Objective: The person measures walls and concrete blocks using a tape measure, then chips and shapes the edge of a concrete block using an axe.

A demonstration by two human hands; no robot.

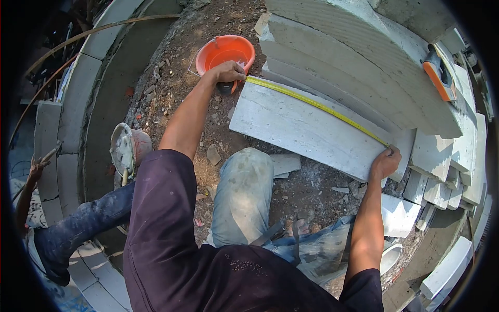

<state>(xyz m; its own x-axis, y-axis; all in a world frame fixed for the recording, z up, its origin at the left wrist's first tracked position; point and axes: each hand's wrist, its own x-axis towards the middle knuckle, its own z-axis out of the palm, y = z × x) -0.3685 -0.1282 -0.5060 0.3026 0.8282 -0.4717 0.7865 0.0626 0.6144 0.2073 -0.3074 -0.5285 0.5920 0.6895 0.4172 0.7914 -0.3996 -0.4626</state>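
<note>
A long pale grey lightweight block (306, 122) lies across the ground in front of my knees. Along its far edge runs the yellow blade of a tape measure (317, 105), pulled out nearly the block's full length. My left hand (230, 72) is closed around the tape's dark case at the block's left end, with part of the case showing below the fingers. At the right end, my right hand (385, 162) pinches the blade's other end against the block.
An orange bucket (210, 51) stands just beyond my left hand. Nearer left is a mortar-smeared bucket (140, 143). Stacked blocks (358, 67) rise behind, with an orange-and-grey handsaw (439, 75) on top. A block wall (73, 125) and another person's leg (88, 221) are at left.
</note>
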